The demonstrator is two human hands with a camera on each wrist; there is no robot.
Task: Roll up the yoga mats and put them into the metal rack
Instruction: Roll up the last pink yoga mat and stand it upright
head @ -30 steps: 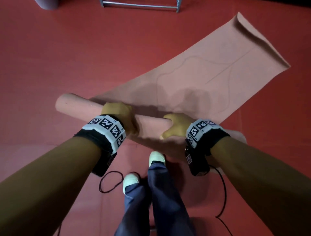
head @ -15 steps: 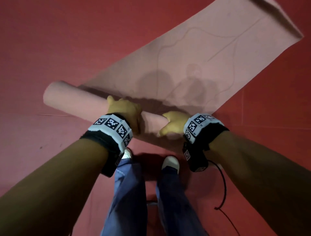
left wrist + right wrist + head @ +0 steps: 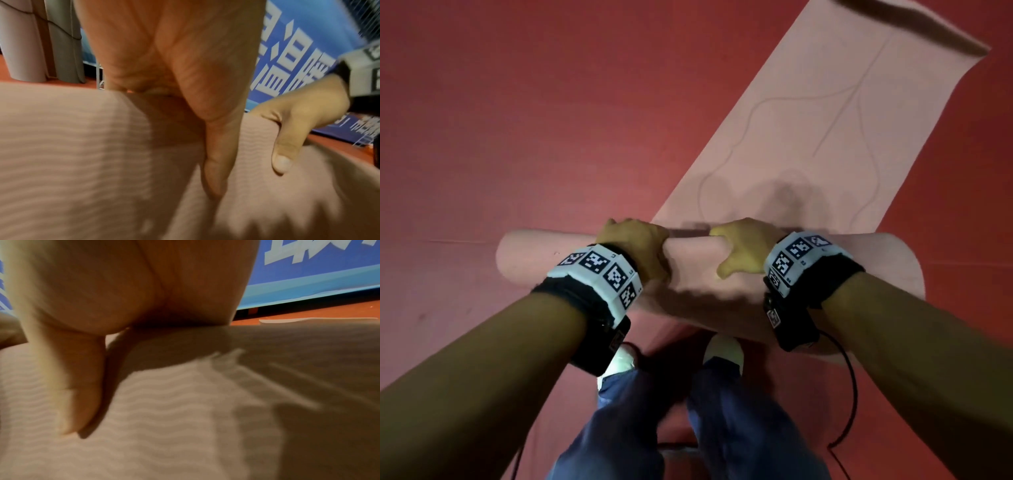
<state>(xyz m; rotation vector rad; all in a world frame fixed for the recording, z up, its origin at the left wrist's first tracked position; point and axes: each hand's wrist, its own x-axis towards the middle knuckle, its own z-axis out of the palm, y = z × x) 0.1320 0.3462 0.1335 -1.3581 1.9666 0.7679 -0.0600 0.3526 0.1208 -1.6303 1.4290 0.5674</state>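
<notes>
A pink yoga mat lies on the red floor, partly rolled. Its roll (image 3: 705, 267) stretches across the head view from left to right. The flat part (image 3: 808, 137) runs away to the upper right, where its far end (image 3: 914, 20) curls up. My left hand (image 3: 635, 241) grips the top of the roll, fingers curled over the far side. My right hand (image 3: 743, 246) grips it beside the left, thumb on the near side. In the left wrist view my left hand (image 3: 174, 56) lies over the roll (image 3: 72, 146), with my right hand (image 3: 298, 110) beyond. In the right wrist view my right hand (image 3: 92, 296) presses the roll (image 3: 185, 418).
My feet in white shoes (image 3: 724, 349) stand just behind the roll. A black cable (image 3: 851, 394) trails on the red floor (image 3: 517, 120) at my right. Grey rolled mats (image 3: 30, 40) stand upright at the far left, a thin metal frame (image 3: 100, 76) beside them. A blue banner (image 3: 308, 272) lines the wall.
Both hands have pushed the roll forward along the mat; it is thicker and the flat part shorter. My feet have stepped up behind it. The metal frame has left the head view.
</notes>
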